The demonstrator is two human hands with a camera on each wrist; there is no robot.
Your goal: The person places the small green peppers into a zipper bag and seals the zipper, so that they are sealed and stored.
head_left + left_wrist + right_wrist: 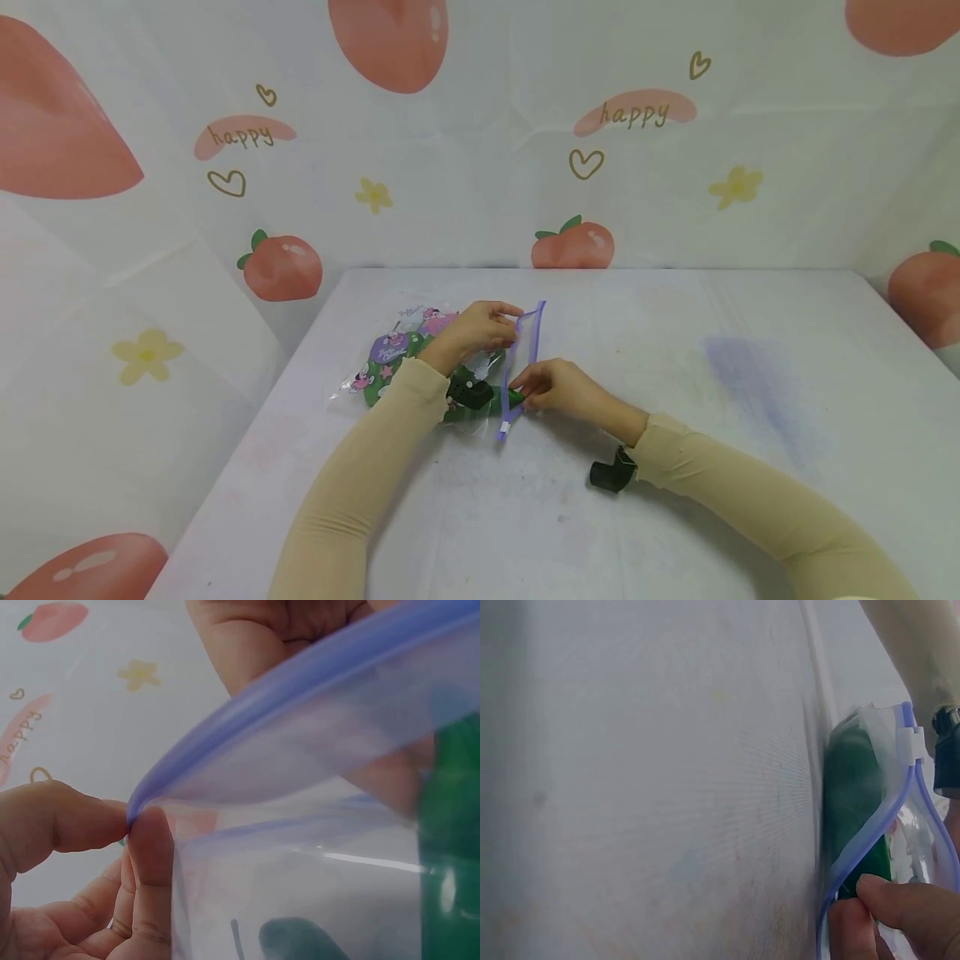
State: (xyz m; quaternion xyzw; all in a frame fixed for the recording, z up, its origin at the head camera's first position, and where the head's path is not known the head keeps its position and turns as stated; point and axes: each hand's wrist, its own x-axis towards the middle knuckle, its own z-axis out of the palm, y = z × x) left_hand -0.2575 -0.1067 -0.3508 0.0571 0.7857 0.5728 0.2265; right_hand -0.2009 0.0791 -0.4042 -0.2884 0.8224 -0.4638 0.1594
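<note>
A clear zip bag with cartoon prints and a purple zip edge lies on the table, its mouth facing right and parted. Green contents show through the plastic; their kind is unclear. At the far end of the mouth my left hand pinches the bag's rim between thumb and finger, clearest in the left wrist view. My right hand is at the near part of the mouth, thumb and fingertips pinching the end of a shiny green item. Most of that item is hidden inside the bag.
The white slider sits at the near end of the zip. Black wrist cameras hang under both sleeves. A pale table with a purple smudge runs back to a printed cloth wall.
</note>
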